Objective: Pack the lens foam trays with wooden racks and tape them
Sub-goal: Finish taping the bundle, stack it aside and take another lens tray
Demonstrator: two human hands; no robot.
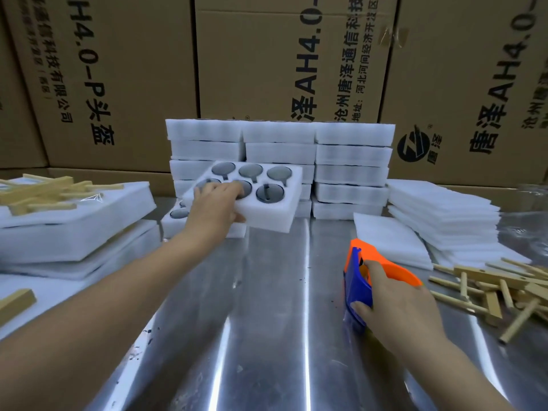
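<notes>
Lens foam tray (261, 209) — a white block with six round pockets, each showing a dark lens — held tilted and partly raised at the front of the stacked trays (350, 161), its near-left edge over another lens tray lying on the steel table (267, 321). The step in hand appears to be fetching a fresh tray from the supply to the clear working area at table centre.

The left hand (218, 203) grips the tray's near-left edge: fingers lie across the top over two pockets, thumb pressed against the side wall. The right hand (391, 295) is closed around an orange-and-blue tape dispenser (363, 280), whose blue end rests on the table; whether it is being set down or taken up cannot be told.

The next move likely calls for bringing the tray level onto the bare steel, keeping the lenses seated, then adding a wooden rack from the loose racks (504, 289) at the right, just beside the foam sheets (439, 221) — taping would follow.
</notes>
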